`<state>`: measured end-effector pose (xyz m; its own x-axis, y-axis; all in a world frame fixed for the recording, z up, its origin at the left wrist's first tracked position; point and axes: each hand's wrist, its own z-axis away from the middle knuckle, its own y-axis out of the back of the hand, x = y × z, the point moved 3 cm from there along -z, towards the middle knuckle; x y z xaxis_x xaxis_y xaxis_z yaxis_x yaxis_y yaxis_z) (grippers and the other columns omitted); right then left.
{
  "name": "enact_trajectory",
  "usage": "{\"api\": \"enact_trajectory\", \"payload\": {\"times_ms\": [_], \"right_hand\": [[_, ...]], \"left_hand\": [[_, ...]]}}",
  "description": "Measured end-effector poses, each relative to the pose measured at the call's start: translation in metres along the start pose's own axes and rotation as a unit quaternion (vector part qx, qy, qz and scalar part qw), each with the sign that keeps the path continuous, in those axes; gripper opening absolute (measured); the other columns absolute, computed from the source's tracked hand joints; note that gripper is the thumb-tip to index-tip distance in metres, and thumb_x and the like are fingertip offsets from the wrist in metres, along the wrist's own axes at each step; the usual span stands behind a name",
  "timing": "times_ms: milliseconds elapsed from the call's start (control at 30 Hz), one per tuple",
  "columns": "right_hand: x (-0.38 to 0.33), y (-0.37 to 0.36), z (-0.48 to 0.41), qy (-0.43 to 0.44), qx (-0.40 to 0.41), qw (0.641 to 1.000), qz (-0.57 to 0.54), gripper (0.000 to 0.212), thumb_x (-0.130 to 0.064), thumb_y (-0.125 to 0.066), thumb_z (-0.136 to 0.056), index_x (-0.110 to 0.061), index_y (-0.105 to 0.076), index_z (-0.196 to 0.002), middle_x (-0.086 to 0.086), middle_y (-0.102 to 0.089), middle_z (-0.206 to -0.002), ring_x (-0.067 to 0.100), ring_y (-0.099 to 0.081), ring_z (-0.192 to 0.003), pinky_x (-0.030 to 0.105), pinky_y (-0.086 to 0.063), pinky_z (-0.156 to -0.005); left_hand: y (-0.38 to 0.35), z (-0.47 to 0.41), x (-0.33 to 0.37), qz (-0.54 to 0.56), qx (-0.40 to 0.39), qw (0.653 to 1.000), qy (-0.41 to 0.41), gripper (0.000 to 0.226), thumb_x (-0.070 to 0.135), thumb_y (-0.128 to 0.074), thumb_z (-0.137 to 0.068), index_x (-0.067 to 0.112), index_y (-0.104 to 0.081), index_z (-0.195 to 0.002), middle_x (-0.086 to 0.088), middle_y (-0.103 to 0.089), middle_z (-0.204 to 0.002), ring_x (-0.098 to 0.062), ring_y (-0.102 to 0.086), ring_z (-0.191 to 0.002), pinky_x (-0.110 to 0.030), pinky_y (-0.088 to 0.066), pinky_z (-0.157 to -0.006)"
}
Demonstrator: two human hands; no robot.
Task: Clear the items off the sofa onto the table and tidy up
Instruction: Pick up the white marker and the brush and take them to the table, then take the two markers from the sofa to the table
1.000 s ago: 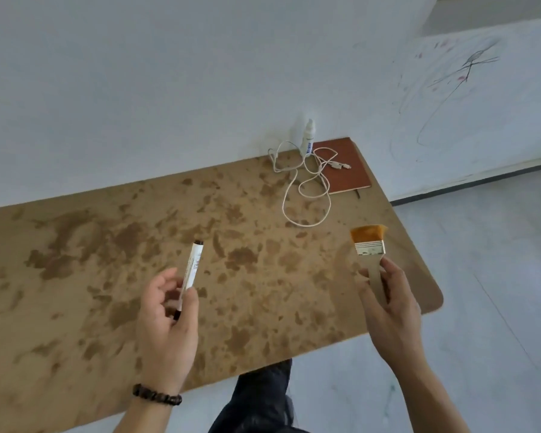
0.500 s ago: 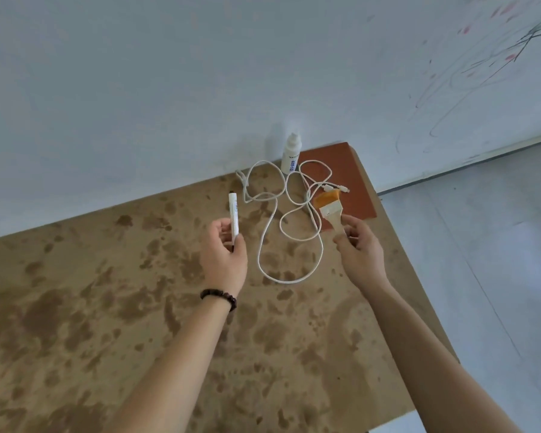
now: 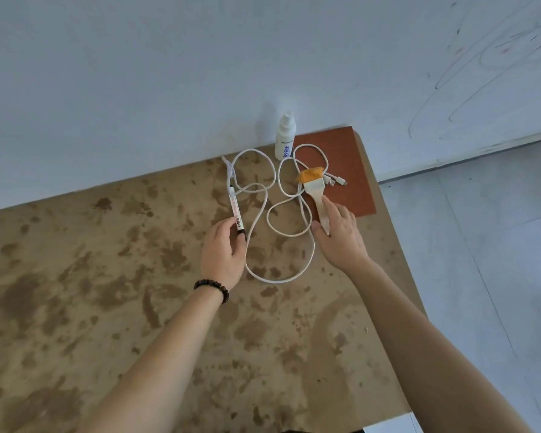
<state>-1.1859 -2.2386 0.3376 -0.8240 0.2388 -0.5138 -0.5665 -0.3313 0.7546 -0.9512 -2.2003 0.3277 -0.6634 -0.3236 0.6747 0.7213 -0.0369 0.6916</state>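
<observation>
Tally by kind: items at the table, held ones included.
marker, in left hand: 1
brush, under right hand: 1
white cable: 1
white bottle: 1
brown notebook: 1
Total: 5

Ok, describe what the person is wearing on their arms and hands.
No sleeves are in view; both arms are bare down to the picture's edge. The left hand has a dark beaded bracelet round its wrist. The right hand shows no bracelet, watch or glove. No rings show on either hand.
</observation>
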Motion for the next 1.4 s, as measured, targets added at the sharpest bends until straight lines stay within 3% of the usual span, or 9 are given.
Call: {"api": "enact_trajectory", "payload": {"times_ms": [133, 367, 500, 567, 700, 800, 1033, 1233, 1400], "right_hand": [[-0.023, 0.032, 0.022, 0.007, -0.007, 1.0, -0.019, 0.064, -0.039, -0.046, -0.1, -0.018, -0.021, -0.154, 0.005, -0.026, -0.158, 0.025, -0.017, -0.146, 0.044, -0.023, -0.117], [-0.062, 0.104, 0.119, 0.155, 0.052, 0.98, -0.11, 0.048, -0.037, -0.053, -0.098, -0.025, -0.043, -0.144, -0.01, -0.05, -0.137, 0.013, -0.044, -0.132, 0.029, -0.039, -0.106], [-0.062, 0.127, 0.199, 0.234, 0.031, 0.943, -0.233, 0.038, -0.031, -0.06, -0.095, -0.037, -0.051, -0.132, -0.025, -0.058, -0.117, 0.008, -0.06, -0.113, 0.014, -0.045, -0.085], [-0.052, 0.132, 0.235, 0.264, 0.007, 0.921, -0.287, 0.035, -0.028, -0.062, -0.094, -0.043, -0.053, -0.125, -0.023, -0.063, -0.111, 0.004, -0.061, -0.107, 0.01, -0.047, -0.083], [-0.023, 0.122, 0.283, 0.292, -0.044, 0.897, -0.328, 0.038, -0.027, -0.062, -0.09, -0.037, -0.055, -0.127, -0.017, -0.065, -0.109, 0.004, -0.063, -0.102, 0.012, -0.051, -0.079], [-0.006, 0.096, 0.305, 0.287, -0.107, 0.902, -0.305, 0.042, -0.018, -0.063, -0.092, -0.033, -0.052, -0.13, -0.013, -0.064, -0.111, 0.007, -0.063, -0.104, 0.009, -0.05, -0.076], [-0.041, 0.029, 0.399, 0.357, -0.28, 0.856, -0.25, 0.044, -0.017, -0.065, -0.091, -0.048, -0.049, -0.119, -0.014, -0.061, -0.115, -0.002, -0.062, -0.099, 0.013, -0.053, -0.077], [-0.085, -0.032, 0.514, 0.442, -0.338, 0.805, -0.207, 0.043, -0.018, -0.066, -0.09, -0.04, -0.048, -0.122, -0.015, -0.06, -0.113, -0.005, -0.062, -0.095, 0.008, -0.05, -0.075], [-0.09, -0.112, 0.632, 0.5, -0.375, 0.768, -0.144, 0.048, -0.017, -0.068, -0.089, -0.03, -0.049, -0.131, -0.016, -0.059, -0.116, 0.004, -0.06, -0.108, 0.012, -0.05, -0.083]], "left_hand": [[0.045, 0.025, 0.021, 0.025, 0.034, 0.999, 0.001, 0.044, 0.03, -0.046, -0.1, 0.015, -0.044, -0.141, 0.0, -0.048, -0.143, -0.016, -0.044, -0.131, -0.026, -0.034, -0.106], [0.137, 0.152, 0.057, 0.074, 0.18, 0.981, 0.001, 0.046, 0.037, -0.051, -0.097, 0.022, -0.042, -0.14, 0.008, -0.053, -0.132, -0.007, -0.05, -0.121, -0.033, -0.045, -0.101], [0.157, 0.272, 0.076, 0.149, 0.287, 0.946, 0.031, 0.046, 0.032, -0.055, -0.094, 0.022, -0.044, -0.137, 0.013, -0.056, -0.125, -0.003, -0.053, -0.117, -0.017, -0.045, -0.094], [0.155, 0.334, 0.078, 0.171, 0.345, 0.921, 0.054, 0.046, 0.025, -0.057, -0.093, 0.019, -0.046, -0.137, 0.012, -0.058, -0.125, -0.002, -0.054, -0.117, -0.013, -0.045, -0.091], [0.137, 0.449, 0.062, 0.17, 0.465, 0.857, 0.14, 0.037, 0.022, -0.057, -0.092, 0.02, -0.05, -0.129, 0.012, -0.06, -0.117, -0.002, -0.057, -0.111, -0.022, -0.048, -0.087], [0.117, 0.532, 0.051, 0.154, 0.531, 0.809, 0.203, 0.035, 0.019, -0.057, -0.092, 0.027, -0.048, -0.125, 0.004, -0.062, -0.115, -0.006, -0.059, -0.108, -0.014, -0.05, -0.083], [0.083, 0.698, 0.046, 0.14, 0.625, 0.69, 0.337, 0.038, 0.013, -0.058, -0.093, 0.017, -0.047, -0.13, -0.001, -0.063, -0.117, -0.015, -0.059, -0.107, -0.026, -0.045, -0.085], [0.059, 0.826, 0.016, 0.155, 0.697, 0.592, 0.374, 0.039, 0.018, -0.058, -0.093, 0.024, -0.047, -0.129, 0.005, -0.063, -0.116, -0.003, -0.059, -0.103, -0.023, -0.044, -0.081], [0.037, 0.945, -0.031, 0.186, 0.732, 0.524, 0.395, 0.037, 0.016, -0.059, -0.093, 0.027, -0.047, -0.126, 0.01, -0.063, -0.112, 0.01, -0.058, -0.099, -0.016, -0.044, -0.079]]}}
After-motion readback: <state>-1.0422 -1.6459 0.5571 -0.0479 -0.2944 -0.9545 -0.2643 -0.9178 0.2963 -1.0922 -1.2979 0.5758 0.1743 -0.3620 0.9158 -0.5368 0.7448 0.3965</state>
